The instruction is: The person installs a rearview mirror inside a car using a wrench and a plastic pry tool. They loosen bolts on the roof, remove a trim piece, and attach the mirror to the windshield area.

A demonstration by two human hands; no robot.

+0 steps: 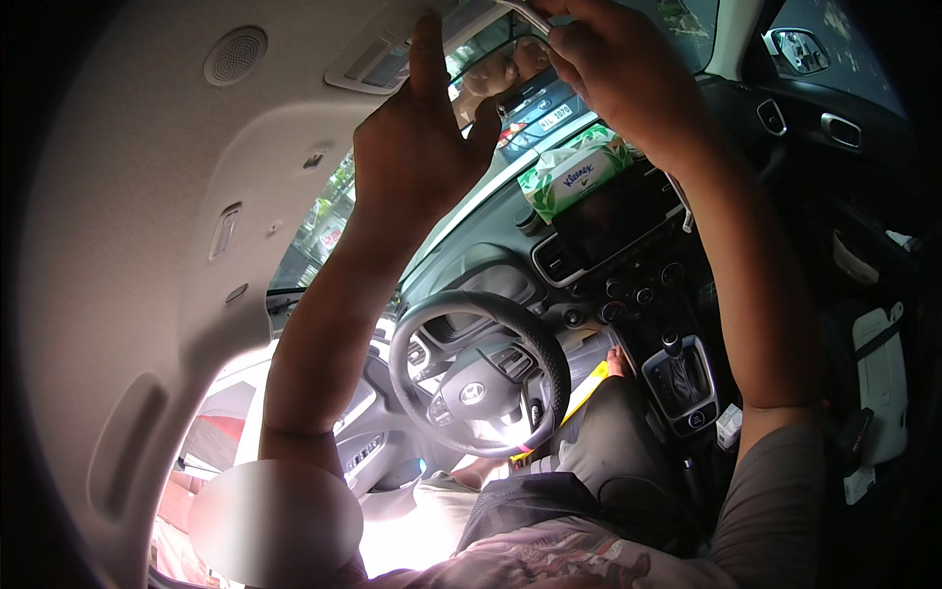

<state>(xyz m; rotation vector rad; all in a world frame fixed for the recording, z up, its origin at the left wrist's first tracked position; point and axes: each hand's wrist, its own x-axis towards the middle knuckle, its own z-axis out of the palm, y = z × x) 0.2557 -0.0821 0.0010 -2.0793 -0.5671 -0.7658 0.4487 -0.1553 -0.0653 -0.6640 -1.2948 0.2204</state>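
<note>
Both my arms reach up to the car's roof above the windscreen. My left hand (412,157) has its index finger stretched up against the overhead console (378,61), with the thumb held apart; its other fingers are partly hidden. To its right, my right hand (623,74) is closed around a thin, pale, curved piece (527,14), whose kind I cannot tell and whose far end passes out of the top of view. Between my hands sits the rear-view mirror (502,71), with a blurred reflection in it.
Below my arms are the steering wheel (481,373) and gear lever (673,358). A green and white tissue box (574,175) stands on the dashboard above the dark screen (613,228). On the right lies a pale panel shaped like a sun visor (880,383). A round roof grille (235,56) is at upper left.
</note>
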